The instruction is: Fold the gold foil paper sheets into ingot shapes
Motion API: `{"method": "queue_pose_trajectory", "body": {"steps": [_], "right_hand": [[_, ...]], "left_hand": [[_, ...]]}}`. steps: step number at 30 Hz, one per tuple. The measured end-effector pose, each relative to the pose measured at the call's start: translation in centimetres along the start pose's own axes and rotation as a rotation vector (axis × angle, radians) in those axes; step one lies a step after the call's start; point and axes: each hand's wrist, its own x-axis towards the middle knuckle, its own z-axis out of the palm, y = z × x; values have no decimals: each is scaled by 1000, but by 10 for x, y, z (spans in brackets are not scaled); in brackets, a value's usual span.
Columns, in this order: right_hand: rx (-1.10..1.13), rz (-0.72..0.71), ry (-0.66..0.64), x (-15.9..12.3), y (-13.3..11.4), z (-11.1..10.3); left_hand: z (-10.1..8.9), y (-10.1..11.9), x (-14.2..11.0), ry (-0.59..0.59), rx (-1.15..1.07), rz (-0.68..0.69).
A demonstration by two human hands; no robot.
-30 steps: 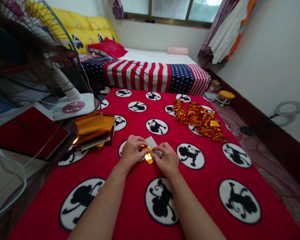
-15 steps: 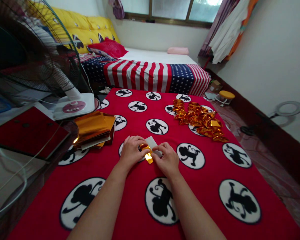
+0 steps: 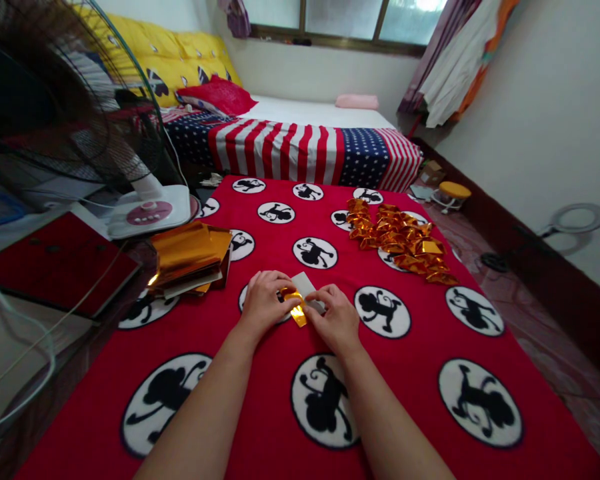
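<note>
My left hand point(image 3: 263, 305) and my right hand point(image 3: 334, 319) meet over a small sheet of gold foil paper point(image 3: 297, 305) with a white back. Both pinch it with closed fingers and press it against the red blanket point(image 3: 420, 347) with black monkey prints. To the left, near the blanket's edge, lies a stack of flat gold foil sheets point(image 3: 187, 257). A pile of several folded gold paper pieces point(image 3: 399, 240) sits at the far right of the blanket.
A standing fan point(image 3: 55, 100) with a white base point(image 3: 147, 212) is at the left, beside a red book point(image 3: 50, 260) and white cables. A bed with a flag-pattern cover point(image 3: 300, 150) lies beyond. A ring light point(image 3: 577, 219) leans on the right wall.
</note>
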Motion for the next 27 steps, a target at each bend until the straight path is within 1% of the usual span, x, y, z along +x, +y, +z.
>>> {"method": "queue_pose_trajectory", "body": {"steps": [6, 9, 13, 19, 27], "right_hand": [[44, 20, -27, 0, 0, -3], [157, 24, -57, -2, 3, -5], [310, -49, -35, -8, 7, -8], [228, -108, -64, -15, 3, -10], [180, -179, -41, -17, 2, -10]], "left_hand": [[1, -2, 1, 0, -5, -2], [1, -2, 1, -1, -11, -7], [1, -2, 1, -8, -13, -17], [3, -3, 1, -4, -25, -21], [5, -5, 0, 23, -29, 14]]}}
